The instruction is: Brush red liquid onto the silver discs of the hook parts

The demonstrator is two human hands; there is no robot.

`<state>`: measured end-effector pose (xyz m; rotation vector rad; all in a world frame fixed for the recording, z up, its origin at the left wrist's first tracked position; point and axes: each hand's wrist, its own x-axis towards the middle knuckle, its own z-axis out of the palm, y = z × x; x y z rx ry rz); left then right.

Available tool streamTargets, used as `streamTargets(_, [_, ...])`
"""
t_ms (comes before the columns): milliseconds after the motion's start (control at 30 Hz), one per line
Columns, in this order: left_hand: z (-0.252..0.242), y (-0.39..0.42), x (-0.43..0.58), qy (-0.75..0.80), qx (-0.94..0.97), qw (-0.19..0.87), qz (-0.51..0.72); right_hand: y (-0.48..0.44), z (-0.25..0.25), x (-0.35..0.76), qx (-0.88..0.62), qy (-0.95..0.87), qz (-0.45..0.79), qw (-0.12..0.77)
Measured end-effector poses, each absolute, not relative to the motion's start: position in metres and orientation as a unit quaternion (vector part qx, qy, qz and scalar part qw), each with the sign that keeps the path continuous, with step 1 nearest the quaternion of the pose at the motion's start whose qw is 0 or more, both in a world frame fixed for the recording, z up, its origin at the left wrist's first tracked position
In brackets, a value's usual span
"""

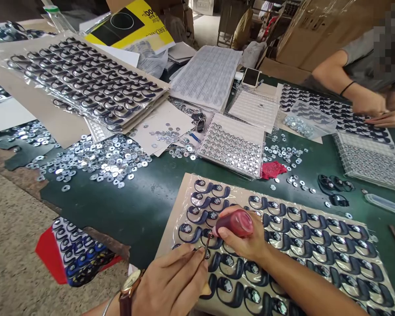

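A cardboard sheet (173,228) under clear plastic film lies before me, bearing rows of dark hook-shaped pieces (231,292) with shiny round centres. My right hand (255,241) is wrapped round a red squeeze bottle (238,223), tilted with its nozzle pointing left and down at one piece. My left hand (176,281), a watch on its wrist, pinches a thin dark pointed tool (207,245). The tool's tip meets that same piece, close beside the nozzle. Its rear end is hidden by my fingers.
Loose metal washers (108,160) are heaped on the green table (145,206). A tray of round metal pieces (232,145) stands beyond the sheet, beside a red cloth (273,170). Stacked sheets of hooked pieces (85,83) are at back left. A co-worker's hands (378,109) work at right.
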<state>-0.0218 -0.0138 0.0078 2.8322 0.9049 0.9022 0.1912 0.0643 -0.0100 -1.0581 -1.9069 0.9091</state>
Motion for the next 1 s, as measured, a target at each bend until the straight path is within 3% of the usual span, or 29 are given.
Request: streamTargets(1000, [0.0106,-0.0107,-0.0262,0.279,0.918,0.034,0.279,0.0657,-0.0097,0.1936,-0.451,-0.725,0.307,0.420])
